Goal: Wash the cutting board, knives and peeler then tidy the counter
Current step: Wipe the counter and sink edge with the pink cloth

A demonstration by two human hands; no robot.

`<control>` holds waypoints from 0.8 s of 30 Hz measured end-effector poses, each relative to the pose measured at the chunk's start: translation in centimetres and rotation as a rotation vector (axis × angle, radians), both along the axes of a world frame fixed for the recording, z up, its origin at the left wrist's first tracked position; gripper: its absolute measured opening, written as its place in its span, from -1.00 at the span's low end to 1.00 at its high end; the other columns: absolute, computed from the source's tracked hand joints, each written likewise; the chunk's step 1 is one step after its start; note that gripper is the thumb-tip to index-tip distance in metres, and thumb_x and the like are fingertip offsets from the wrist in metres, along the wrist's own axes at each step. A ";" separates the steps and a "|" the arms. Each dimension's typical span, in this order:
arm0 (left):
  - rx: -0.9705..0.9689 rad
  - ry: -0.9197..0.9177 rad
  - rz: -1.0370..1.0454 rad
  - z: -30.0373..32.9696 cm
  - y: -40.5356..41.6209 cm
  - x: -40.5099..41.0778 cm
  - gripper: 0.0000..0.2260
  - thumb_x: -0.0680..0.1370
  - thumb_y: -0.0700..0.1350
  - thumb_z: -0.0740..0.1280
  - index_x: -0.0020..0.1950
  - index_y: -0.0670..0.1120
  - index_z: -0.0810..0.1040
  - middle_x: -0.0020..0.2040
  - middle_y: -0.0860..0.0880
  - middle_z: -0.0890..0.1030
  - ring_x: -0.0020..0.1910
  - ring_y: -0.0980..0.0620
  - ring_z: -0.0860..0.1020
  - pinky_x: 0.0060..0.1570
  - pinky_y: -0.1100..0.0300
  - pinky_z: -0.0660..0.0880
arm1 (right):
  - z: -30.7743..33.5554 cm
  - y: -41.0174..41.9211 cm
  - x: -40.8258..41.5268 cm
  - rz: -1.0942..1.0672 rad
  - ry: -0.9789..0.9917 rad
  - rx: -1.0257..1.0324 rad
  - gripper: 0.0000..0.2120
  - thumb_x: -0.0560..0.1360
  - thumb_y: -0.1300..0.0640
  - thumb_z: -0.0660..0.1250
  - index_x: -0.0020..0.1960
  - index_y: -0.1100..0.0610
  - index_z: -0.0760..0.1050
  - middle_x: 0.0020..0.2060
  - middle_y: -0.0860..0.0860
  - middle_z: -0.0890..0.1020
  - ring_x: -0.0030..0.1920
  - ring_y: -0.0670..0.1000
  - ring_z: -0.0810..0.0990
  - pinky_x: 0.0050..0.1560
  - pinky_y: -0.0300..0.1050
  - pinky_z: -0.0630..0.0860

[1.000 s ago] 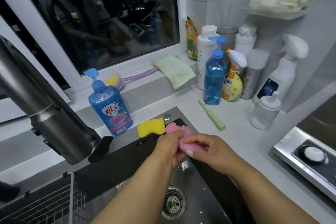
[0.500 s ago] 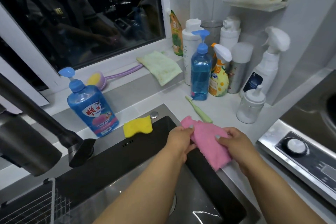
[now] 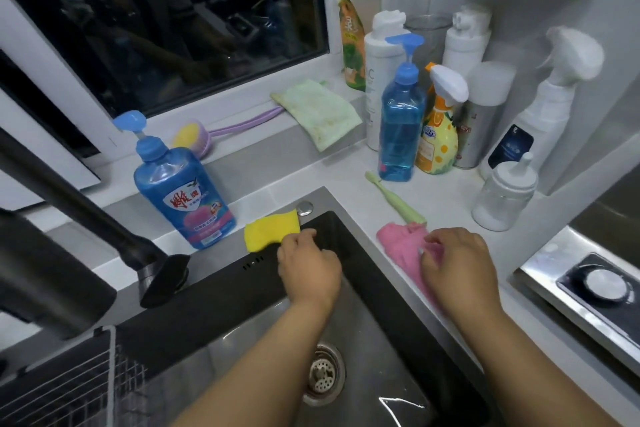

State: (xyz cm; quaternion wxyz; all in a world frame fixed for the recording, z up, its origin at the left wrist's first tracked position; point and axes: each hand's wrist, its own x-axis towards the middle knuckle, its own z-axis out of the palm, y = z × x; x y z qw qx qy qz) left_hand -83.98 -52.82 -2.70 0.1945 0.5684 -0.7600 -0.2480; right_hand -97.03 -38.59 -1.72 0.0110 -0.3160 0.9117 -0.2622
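Observation:
A pink cloth (image 3: 403, 244) lies on the white counter (image 3: 446, 204) at the right rim of the sink (image 3: 363, 274). My right hand (image 3: 457, 263) rests on it, fingers bent over the fabric. My left hand (image 3: 308, 263) is over the sink's back corner, its fingertips at the edge of a yellow sponge (image 3: 268, 229) that sits on the back rim. Whether the fingers pinch the sponge is unclear. A green-handled tool (image 3: 398, 201) lies on the counter beyond the cloth. No cutting board or knives show.
A blue soap pump bottle (image 3: 180, 187) stands left of the sponge. Several bottles and sprayers (image 3: 443, 104) crowd the back right corner, with a small white jar (image 3: 504, 198). A dark faucet (image 3: 86, 232) reaches in from the left. Stove edge (image 3: 588, 291) at right, wire rack (image 3: 59, 388) bottom left.
Both hands held the pink cloth over the sink before. Now the cloth lies on the counter under my right hand, and my left hand has let go and moved left to the yellow sponge.

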 end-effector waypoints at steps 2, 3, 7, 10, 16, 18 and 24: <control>-0.119 -0.164 0.011 -0.4 -1.2 2.2 -0.58 0.47 -0.11 0.28 0.34 -0.06 0.45 0.34 -0.10 0.40 0.33 -0.11 0.32 0.30 0.06 0.24 | -0.2 -1.2 0.7 0.031 -0.036 -0.027 -0.74 0.51 0.10 0.30 0.18 0.09 0.54 0.06 0.02 0.57 0.07 0.00 0.45 0.08 -0.16 0.39; -0.134 -0.267 -0.033 -0.8 -1.8 3.1 -0.55 0.48 -0.06 0.27 0.38 -0.04 0.40 0.42 -0.08 0.33 0.41 -0.10 0.24 0.36 0.03 0.18 | -0.2 -1.8 1.1 0.047 -0.049 -0.043 -0.75 0.51 0.10 0.30 0.17 0.09 0.54 0.07 0.01 0.57 0.08 -0.01 0.45 0.09 -0.17 0.38; -0.045 -0.517 -0.228 -2.0 -3.8 4.6 -0.39 0.57 0.15 0.13 0.57 0.07 0.02 0.59 -0.01 -0.08 0.55 -0.10 -0.12 0.47 -0.13 -0.12 | -0.4 -3.8 2.6 0.136 -0.056 -0.102 -0.81 0.50 0.15 0.32 0.09 0.11 0.56 -0.02 0.00 0.56 0.01 -0.07 0.39 0.10 -0.19 0.36; 0.008 -0.542 -0.214 -1.5 -5.2 3.7 -0.40 0.58 0.19 0.08 0.58 0.10 -0.04 0.59 0.00 -0.11 0.55 -0.14 -0.10 0.47 -0.15 -0.08 | -0.7 -5.2 3.2 0.190 -0.064 -0.110 -0.81 0.46 0.21 0.31 0.06 0.16 0.57 -0.04 0.07 0.59 0.03 0.02 0.44 0.10 -0.14 0.36; -0.009 -0.573 -0.230 -0.3 -6.7 2.7 -0.42 0.58 0.22 0.09 0.56 0.10 0.06 0.55 -0.05 0.04 0.47 -0.17 0.08 0.38 -0.11 0.09 | -0.1 -7.2 4.0 0.234 -0.119 -0.101 -0.79 0.52 0.12 0.28 0.13 0.12 0.53 0.04 0.04 0.57 0.09 0.00 0.44 0.09 -0.12 0.40; -0.022 -0.548 -0.236 0.1 -6.6 3.1 -0.43 0.58 0.21 0.11 0.56 0.11 0.06 0.55 -0.05 0.05 0.47 -0.16 0.08 0.39 -0.12 0.10 | 0.0 -7.8 4.2 0.246 -0.108 -0.097 -0.78 0.52 0.11 0.28 0.14 0.11 0.53 0.05 0.04 0.57 0.09 0.01 0.45 0.07 -0.12 0.40; -0.077 -0.453 -0.224 0.5 -5.6 4.6 -0.43 0.59 0.18 0.14 0.55 0.09 0.07 0.56 -0.06 0.09 0.51 -0.14 0.07 0.42 -0.09 0.08 | -0.1 -8.8 4.7 0.278 -0.146 -0.079 -0.79 0.50 0.08 0.29 0.13 0.07 0.53 0.05 0.01 0.58 0.09 0.01 0.46 0.10 -0.10 0.42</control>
